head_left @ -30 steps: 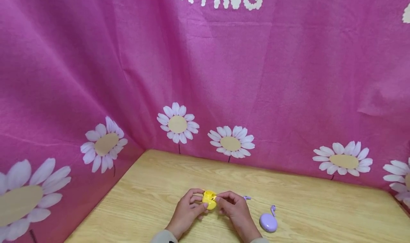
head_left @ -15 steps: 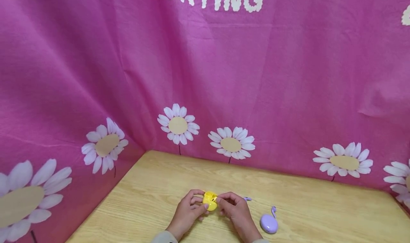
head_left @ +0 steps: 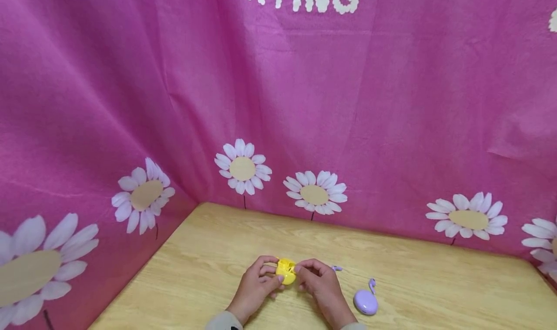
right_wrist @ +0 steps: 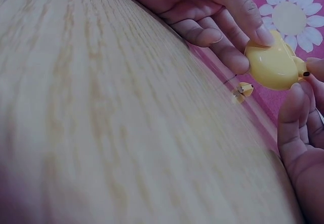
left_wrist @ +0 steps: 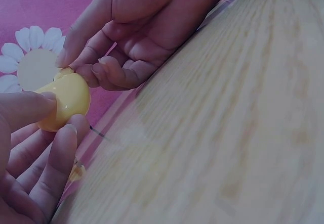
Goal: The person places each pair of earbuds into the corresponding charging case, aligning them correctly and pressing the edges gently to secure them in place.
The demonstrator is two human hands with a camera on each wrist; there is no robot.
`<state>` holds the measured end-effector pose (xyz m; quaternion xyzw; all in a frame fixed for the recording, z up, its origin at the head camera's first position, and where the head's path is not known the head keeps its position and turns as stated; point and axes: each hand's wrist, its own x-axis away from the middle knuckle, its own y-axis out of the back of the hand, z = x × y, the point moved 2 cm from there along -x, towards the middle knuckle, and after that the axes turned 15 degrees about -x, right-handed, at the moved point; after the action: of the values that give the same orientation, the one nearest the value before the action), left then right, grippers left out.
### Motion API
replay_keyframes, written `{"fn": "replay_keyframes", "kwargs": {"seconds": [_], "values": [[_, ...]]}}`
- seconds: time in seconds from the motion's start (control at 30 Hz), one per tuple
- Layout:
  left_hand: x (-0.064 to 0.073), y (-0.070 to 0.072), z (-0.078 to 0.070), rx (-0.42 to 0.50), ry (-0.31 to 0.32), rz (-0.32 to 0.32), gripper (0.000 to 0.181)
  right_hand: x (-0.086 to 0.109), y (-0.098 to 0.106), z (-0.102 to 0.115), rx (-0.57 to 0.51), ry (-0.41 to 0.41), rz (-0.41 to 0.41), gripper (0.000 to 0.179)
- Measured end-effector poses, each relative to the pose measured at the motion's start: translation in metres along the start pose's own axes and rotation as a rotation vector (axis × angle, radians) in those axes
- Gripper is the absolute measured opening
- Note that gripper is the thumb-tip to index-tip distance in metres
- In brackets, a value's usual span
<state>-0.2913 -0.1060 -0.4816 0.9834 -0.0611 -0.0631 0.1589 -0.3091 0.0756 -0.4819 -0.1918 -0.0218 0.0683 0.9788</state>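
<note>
My left hand (head_left: 260,282) holds a rounded yellow earbud case (head_left: 285,278) just above the wooden table, its lid raised and the hollow inside showing. The left thumb presses on the glossy shell, with fingers supporting it from the other side. At the case's right edge, my right hand (head_left: 321,284) pinches a yellow earbud (right_wrist: 302,68) between thumb and fingertips. A small black end of that earbud shows in the right wrist view, and its other part is hidden by the fingers and case. Another small yellow earbud (right_wrist: 246,88) lies on the table beyond the hands.
Right of my right hand lie a round purple case (head_left: 366,302) and a purple earbud (head_left: 372,285) by its top. Another purple earbud (head_left: 337,268) is partly hidden behind the right hand. A pink cloth with daisies (head_left: 391,127) hangs behind the wooden table (head_left: 209,233).
</note>
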Motion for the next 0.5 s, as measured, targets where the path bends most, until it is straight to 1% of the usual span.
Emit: {"fn": "replay_keyframes", "kwargs": {"seconds": [0.07, 0.17, 0.33, 0.5], "values": [[-0.0023, 0.0009, -0.0022, 0.0, -0.006, -0.003, 0.046, -0.0019, -0.0007, 0.0025, -0.015, 0.006, 0.002, 0.03], [-0.0034, 0.0012, -0.0032, 0.0, 0.0, -0.003, 0.046, -0.0032, -0.0007, 0.0043, -0.017, 0.003, 0.005, 0.03], [-0.0009, 0.0, -0.0003, 0.01, 0.028, 0.011, 0.048, -0.0012, 0.0005, 0.0022, -0.01, -0.009, 0.011, 0.029], [-0.0015, 0.0, 0.0019, 0.016, 0.024, 0.014, 0.048, -0.0004, 0.0001, 0.0003, -0.039, -0.002, 0.019, 0.029]]}}
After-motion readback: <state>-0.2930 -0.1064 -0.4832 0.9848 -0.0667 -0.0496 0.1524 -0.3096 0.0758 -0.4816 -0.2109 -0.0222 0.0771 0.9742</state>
